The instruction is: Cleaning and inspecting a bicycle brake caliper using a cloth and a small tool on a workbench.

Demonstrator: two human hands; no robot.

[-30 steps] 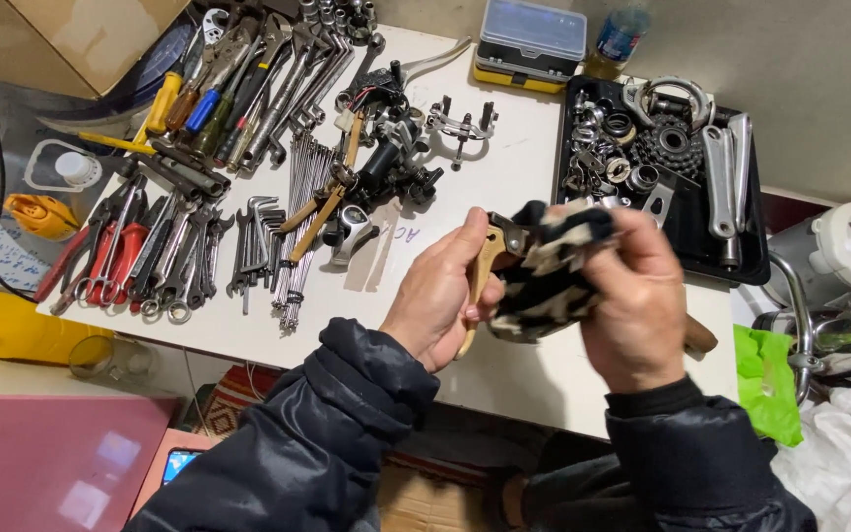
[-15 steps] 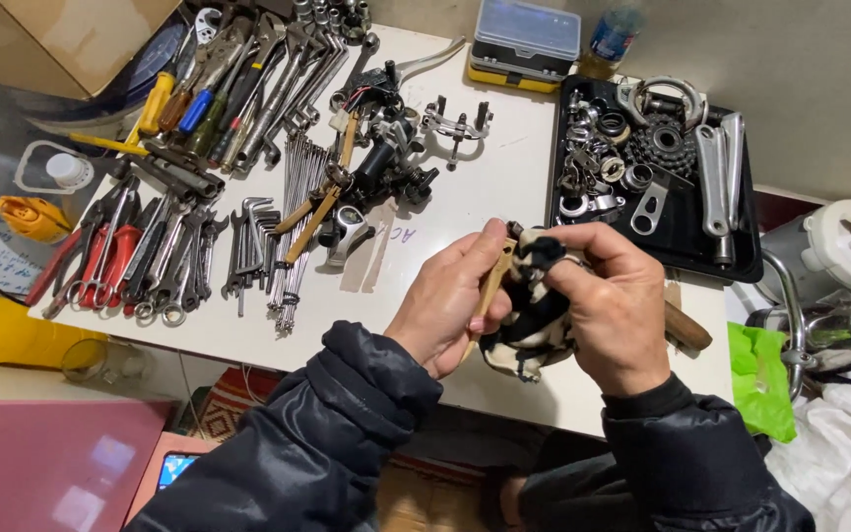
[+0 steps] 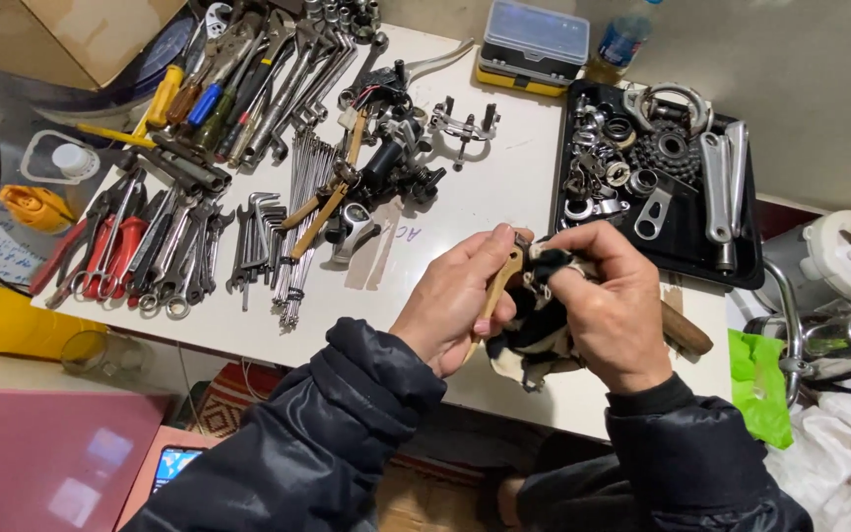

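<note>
Beside the black parts tray [image 3: 741, 268], both hands have lowered; left hand [image 3: 455, 300] is gripping a tan-handled tool [image 3: 500, 291], right hand [image 3: 615, 310] is pinching a dirty rag [image 3: 534, 340] closed.

Evenly and brightly lit from overhead, with soft short shadows under the tools on the white table [image 3: 504, 197]; mild glare on chrome parts at upper right; sharp at centre, slightly bowed and softer toward the frame's corners
</note>
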